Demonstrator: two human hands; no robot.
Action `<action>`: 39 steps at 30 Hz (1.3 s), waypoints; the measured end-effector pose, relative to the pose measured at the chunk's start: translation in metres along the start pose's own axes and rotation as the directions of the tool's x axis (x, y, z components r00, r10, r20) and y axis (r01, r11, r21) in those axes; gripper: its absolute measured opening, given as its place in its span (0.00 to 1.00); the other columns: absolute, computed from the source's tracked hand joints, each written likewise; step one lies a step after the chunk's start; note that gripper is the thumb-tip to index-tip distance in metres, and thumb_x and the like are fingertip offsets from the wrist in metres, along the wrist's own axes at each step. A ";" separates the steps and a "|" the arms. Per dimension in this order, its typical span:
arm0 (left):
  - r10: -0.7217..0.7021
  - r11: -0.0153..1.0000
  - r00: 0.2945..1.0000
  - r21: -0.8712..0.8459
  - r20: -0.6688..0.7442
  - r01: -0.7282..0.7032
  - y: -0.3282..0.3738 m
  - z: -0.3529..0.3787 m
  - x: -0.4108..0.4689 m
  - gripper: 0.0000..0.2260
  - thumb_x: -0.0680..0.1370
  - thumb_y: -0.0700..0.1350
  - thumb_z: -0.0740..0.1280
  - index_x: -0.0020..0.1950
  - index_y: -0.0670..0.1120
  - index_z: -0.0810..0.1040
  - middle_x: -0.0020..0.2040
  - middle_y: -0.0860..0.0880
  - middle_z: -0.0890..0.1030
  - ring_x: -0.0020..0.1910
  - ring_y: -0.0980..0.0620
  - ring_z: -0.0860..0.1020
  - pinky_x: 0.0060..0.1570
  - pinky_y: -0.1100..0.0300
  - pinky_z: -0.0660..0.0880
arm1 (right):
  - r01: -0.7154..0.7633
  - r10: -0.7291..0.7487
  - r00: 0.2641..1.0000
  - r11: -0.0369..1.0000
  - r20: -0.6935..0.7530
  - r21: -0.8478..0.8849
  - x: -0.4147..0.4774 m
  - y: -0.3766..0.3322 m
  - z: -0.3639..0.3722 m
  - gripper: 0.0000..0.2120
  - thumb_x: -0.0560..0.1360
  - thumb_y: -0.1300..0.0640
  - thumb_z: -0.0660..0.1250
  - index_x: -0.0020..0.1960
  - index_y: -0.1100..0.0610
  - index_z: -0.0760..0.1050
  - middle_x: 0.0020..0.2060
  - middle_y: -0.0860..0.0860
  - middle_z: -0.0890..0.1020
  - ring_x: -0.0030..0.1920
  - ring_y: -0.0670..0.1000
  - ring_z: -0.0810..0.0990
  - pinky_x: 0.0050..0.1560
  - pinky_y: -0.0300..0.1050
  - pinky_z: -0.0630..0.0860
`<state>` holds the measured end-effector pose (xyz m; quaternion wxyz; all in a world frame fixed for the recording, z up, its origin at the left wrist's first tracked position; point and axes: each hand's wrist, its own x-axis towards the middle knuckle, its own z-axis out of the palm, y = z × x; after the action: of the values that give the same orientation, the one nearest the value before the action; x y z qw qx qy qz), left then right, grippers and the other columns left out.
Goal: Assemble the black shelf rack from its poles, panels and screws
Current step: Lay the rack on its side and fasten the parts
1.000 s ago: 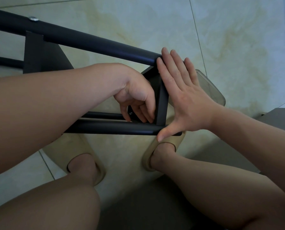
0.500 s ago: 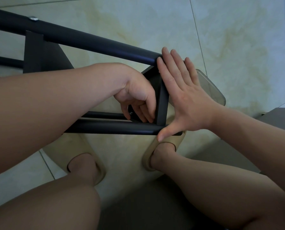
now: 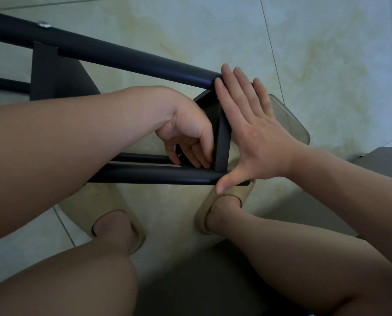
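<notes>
The black shelf rack lies on its side over the tiled floor. Its upper pole [image 3: 122,55] runs from the top left to the centre, and its lower pole [image 3: 154,177] lies just above my feet. A black end panel [image 3: 222,142] stands between the pole ends. My right hand [image 3: 247,124] presses flat against the outside of this panel, fingers straight, thumb on the lower pole's tip. My left hand [image 3: 188,137] reaches inside the frame, its curled fingers pinching a small screw [image 3: 179,154] at the panel's lower corner. A second panel [image 3: 53,76] sits further left.
A silver screw head [image 3: 44,25] shows on the upper pole at the top left. My feet in beige slippers [image 3: 113,215] rest under the rack. A translucent grey piece [image 3: 288,124] lies behind my right hand. A grey seat edge [image 3: 382,160] is at right.
</notes>
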<state>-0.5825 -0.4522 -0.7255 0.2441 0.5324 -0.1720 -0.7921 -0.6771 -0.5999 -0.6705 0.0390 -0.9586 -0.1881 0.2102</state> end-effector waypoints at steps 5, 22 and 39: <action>-0.015 1.000 1.000 0.010 -0.021 0.015 -0.001 0.000 0.002 0.08 0.79 0.43 0.68 0.56 0.48 0.83 0.48 0.51 0.85 0.56 0.51 0.80 0.64 0.45 0.74 | 0.002 -0.002 1.000 1.000 -0.005 -0.003 0.000 0.000 0.000 0.73 0.57 0.12 0.52 0.82 0.65 0.42 0.81 0.63 0.44 0.81 0.63 0.40 0.79 0.60 0.36; 0.027 1.000 0.999 -0.015 -0.040 -0.027 -0.004 0.001 0.003 0.10 0.78 0.41 0.69 0.58 0.45 0.82 0.50 0.48 0.85 0.57 0.49 0.81 0.64 0.45 0.75 | -0.007 0.007 1.000 1.000 0.013 -0.008 0.000 -0.001 -0.002 0.74 0.57 0.12 0.54 0.82 0.65 0.41 0.81 0.63 0.43 0.81 0.63 0.39 0.80 0.61 0.36; 0.040 0.999 0.999 -0.026 -0.026 -0.040 -0.003 0.002 0.002 0.10 0.78 0.39 0.68 0.58 0.44 0.82 0.53 0.47 0.84 0.58 0.49 0.81 0.64 0.46 0.74 | -0.004 0.004 1.000 1.000 0.007 -0.005 -0.001 0.000 -0.001 0.74 0.57 0.12 0.54 0.82 0.66 0.42 0.81 0.63 0.44 0.81 0.64 0.39 0.79 0.62 0.37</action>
<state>-0.5859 -0.4512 -0.7280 0.2691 0.5356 -0.1691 -0.7824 -0.6773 -0.5998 -0.6688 0.0354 -0.9583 -0.1869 0.2133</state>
